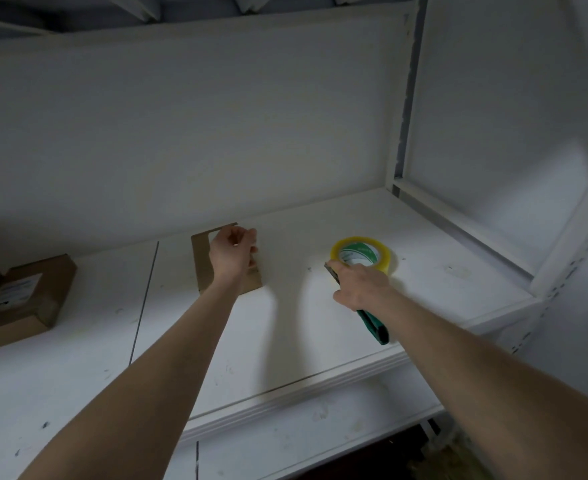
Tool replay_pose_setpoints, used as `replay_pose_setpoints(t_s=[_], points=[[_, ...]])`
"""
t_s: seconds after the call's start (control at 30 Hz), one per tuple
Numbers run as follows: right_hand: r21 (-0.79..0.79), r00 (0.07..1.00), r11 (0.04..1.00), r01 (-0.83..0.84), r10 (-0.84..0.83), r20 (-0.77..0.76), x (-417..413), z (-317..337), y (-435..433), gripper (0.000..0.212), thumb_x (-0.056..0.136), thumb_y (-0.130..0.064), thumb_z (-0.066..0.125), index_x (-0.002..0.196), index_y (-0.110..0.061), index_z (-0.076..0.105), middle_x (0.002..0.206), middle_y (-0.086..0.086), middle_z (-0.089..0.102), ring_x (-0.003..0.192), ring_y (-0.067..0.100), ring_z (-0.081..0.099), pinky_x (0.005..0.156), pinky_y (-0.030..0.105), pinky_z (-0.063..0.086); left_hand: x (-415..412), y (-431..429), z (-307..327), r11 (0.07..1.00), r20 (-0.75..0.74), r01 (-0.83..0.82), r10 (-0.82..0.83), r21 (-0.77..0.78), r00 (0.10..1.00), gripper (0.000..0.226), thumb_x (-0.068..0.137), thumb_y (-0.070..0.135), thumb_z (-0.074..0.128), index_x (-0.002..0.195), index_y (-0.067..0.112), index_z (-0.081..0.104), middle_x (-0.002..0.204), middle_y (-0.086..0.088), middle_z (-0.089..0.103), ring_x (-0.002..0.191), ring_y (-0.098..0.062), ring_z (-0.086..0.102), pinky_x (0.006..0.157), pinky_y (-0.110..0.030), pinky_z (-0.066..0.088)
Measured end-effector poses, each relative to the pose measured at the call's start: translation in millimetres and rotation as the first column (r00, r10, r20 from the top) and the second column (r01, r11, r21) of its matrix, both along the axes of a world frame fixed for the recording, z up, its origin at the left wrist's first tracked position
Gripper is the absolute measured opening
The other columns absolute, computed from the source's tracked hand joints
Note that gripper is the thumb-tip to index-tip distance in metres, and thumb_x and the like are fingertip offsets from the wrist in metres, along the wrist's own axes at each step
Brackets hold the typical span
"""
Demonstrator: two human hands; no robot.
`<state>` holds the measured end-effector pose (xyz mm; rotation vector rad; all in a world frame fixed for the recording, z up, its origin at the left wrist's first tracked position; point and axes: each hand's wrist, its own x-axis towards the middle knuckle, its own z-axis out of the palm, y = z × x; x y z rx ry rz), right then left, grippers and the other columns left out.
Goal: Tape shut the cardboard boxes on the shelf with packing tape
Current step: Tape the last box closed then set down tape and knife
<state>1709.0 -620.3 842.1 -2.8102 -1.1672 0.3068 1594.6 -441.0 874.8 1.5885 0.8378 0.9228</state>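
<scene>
L arm stretched fwd, my left hand (pixel 231 249) curled round the far edge of a small flat brown cardboard box (pixel 203 263), mid-shelf (pixel 285 323). My right hand (pixel 361 284) grips a green-handled knife (pixel 374 323), tip fwd, just beside the glossy yellowish tape roll (pixel 363 252) lying flat on scuffed white board.

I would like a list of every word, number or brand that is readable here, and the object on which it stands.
Nothing is readable.
The white label on the left cardboard box: print too blurred to read.
The green-and-white core of the tape roll: print too blurred to read.
The small box held by the left hand: no text shows.
The knife in the right hand: no text shows.
</scene>
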Motion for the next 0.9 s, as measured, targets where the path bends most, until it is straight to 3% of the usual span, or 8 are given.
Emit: replay_pose_setpoints(t_s=[0.27,0.43,0.6,0.7,0.9], points=[[-0.006,0.999,1.0,-0.01,0.01,0.049,3.7,5.1,-5.0,0.058,0.094,-0.021,0.048,0.148,-0.031,0.028,0.127,0.011,0.056,0.11,0.031,0.058,0.073,0.031,0.039,29.2,-19.1,24.2,0.992,0.065,0.126,-0.124,-0.029,0.99,0.012,0.092,0.017,0.06,0.083,0.012,0.054,0.08,-0.002,0.062,0.065,-0.011,0.061,0.044,-0.016,0.048],[0.001,0.998,1.0,-0.01,0.01,0.062,6.1,6.1,-6.9,0.058,0.094,-0.023,0.048,0.148,-0.034,0.028,0.125,0.01,0.057,0.109,0.031,0.059,0.072,0.031,0.04,56.1,-31.8,45.6,0.958,0.101,0.253,-0.241,-0.138,0.965,0.011,0.093,0.02,0.061,0.088,0.013,0.054,0.08,0.001,0.062,0.065,-0.009,0.06,0.047,-0.017,0.048],[0.018,0.998,1.0,-0.01,0.009,0.065,8.3,2.9,-5.1,0.058,0.094,-0.022,0.049,0.147,-0.034,0.029,0.125,0.01,0.058,0.109,0.031,0.06,0.073,0.031,0.04,68.3,-38.7,45.3,0.883,0.156,0.348,-0.314,-0.316,0.937,0.017,0.092,0.022,0.063,0.079,0.019,0.053,0.077,0.004,0.062,0.067,-0.008,0.06,0.056,-0.02,0.046],[0.018,0.998,1.0,-0.013,0.012,0.056,10.7,2.5,-5.8,0.056,0.094,-0.023,0.049,0.146,-0.035,0.031,0.123,0.009,0.059,0.107,0.031,0.06,0.073,0.031,0.041,70.5,-38.7,43.0,0.846,0.206,0.367,-0.309,-0.387,0.928,0.016,0.092,0.021,0.062,0.078,0.019,0.054,0.075,0.004,0.061,0.066,-0.008,0.058,0.057,-0.02,0.044],[0.014,0.999,0.999,-0.03,0.029,0.046,12.1,4.4,-8.9,0.056,0.095,-0.025,0.049,0.146,-0.037,0.03,0.123,0.009,0.059,0.106,0.03,0.06,0.071,0.031,0.041,68.0,-34.0,32.3,0.867,0.142,0.334,-0.302,-0.37,0.943,0.02,0.091,0.022,0.064,0.075,0.019,0.053,0.076,0.005,0.062,0.065,-0.007,0.059,0.055,-0.019,0.045]])
